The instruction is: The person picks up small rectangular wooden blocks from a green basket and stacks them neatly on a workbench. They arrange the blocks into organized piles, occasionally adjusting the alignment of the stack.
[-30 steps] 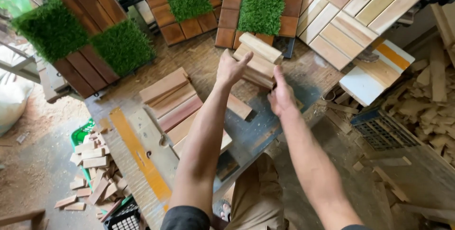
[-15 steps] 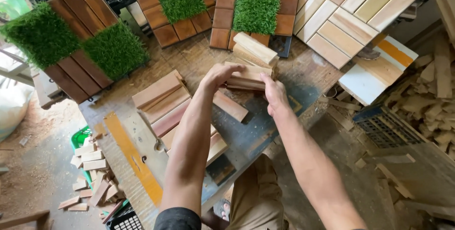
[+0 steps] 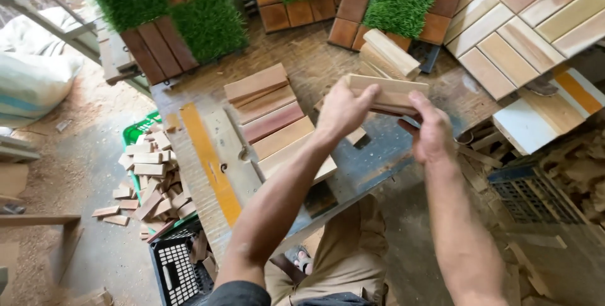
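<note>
My left hand [image 3: 340,109] and my right hand [image 3: 432,129] hold a small stack of short pale wood slats [image 3: 391,93] between them, lifted above the worn workbench [image 3: 372,155]. The left hand clamps the stack's left end, the right hand its right end. Just beyond the stack a few more pale slats [image 3: 391,51] lie piled on the bench. To the left of my left arm a row of reddish and tan slats [image 3: 271,120] lies side by side on the bench top.
Square tiles of brown wood and green fake grass [image 3: 170,10] and a pale wood tile [image 3: 523,22] lie at the bench's far side. Offcuts [image 3: 148,180] heap over a green crate at left; a black crate [image 3: 179,268] stands below. Scrap wood [image 3: 567,155] piles at right.
Both hands closed on the slat stack and lifted it off the bench toward me. The camera view shifted, so the bench and tiles now sit further right and up.
</note>
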